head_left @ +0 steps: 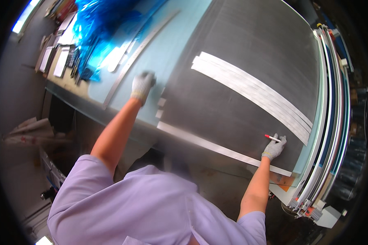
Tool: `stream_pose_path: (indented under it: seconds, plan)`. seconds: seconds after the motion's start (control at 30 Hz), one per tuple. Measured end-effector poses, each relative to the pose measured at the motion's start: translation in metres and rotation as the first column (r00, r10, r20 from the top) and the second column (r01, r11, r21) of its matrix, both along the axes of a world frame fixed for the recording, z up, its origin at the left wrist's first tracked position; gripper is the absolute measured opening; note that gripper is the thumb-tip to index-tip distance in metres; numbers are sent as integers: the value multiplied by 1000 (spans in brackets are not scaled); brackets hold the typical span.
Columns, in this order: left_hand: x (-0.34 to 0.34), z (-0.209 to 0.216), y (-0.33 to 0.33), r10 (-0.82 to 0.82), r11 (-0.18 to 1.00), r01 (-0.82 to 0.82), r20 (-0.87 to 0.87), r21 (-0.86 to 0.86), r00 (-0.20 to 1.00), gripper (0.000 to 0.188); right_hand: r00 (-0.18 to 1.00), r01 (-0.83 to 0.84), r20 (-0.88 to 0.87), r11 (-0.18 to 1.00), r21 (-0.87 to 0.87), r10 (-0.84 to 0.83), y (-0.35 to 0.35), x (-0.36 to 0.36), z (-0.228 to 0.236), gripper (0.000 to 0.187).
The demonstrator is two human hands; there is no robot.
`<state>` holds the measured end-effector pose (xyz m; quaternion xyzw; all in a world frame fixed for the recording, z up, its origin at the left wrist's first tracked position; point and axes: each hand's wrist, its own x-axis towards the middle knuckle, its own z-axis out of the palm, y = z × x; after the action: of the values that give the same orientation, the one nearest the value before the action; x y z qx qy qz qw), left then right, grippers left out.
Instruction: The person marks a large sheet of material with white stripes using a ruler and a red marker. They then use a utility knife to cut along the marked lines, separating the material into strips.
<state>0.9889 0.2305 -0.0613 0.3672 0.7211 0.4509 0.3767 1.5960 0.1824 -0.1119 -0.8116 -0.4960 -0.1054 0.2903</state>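
Observation:
My right hand (pixel 275 148), in a pale knitted glove, is closed around a white marker (pixel 275 139) with a red end. It is over the near right part of a large dark grey sheet (pixel 216 106). My left hand (pixel 142 86), also gloved, is left of the sheet above the pale blue tabletop (pixel 171 45); its fingers are smeared by motion. Just beyond it lies a long metal ruler (pixel 140 50). Several white strips (pixel 249 90) lie side by side across the sheet, and another white strip (pixel 216 145) runs along its near edge.
Crumpled blue plastic film (pixel 96 30) covers the far left of the table, beside small boxes and tools (pixel 61 61). A long rail assembly (pixel 329 106) borders the right side. Short pale pieces (pixel 161 108) stick out at the sheet's left edge.

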Motion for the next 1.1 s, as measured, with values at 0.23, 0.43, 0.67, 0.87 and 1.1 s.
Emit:
stream_pose_path:
  seconds: [0.23,0.43,0.67,0.87,1.1]
  plan:
    - [66,23,-164,117,947,-37,237,-320,964,35,679,-108,-679,953,282,278,-24,-66,-12,18]
    - [85,43,-146,48,964,145,686,-221,726,62,537,-770,-529,638,12,657,-97,-229,56,34]
    - [51,16,-172,-32,984,111,477,-138,878,52,768,-623,-195,782,-9,610,-102,-250,51,19]
    - [39,-32,-155,260,966,-151,812,-211,523,44,719,-695,-38,719,-3,694,-106,-247,38,27]
    - [79,-10,-113,251,937,47,760,-346,599,36,741,-634,155,757,-156,653,-96,-251,41,20]
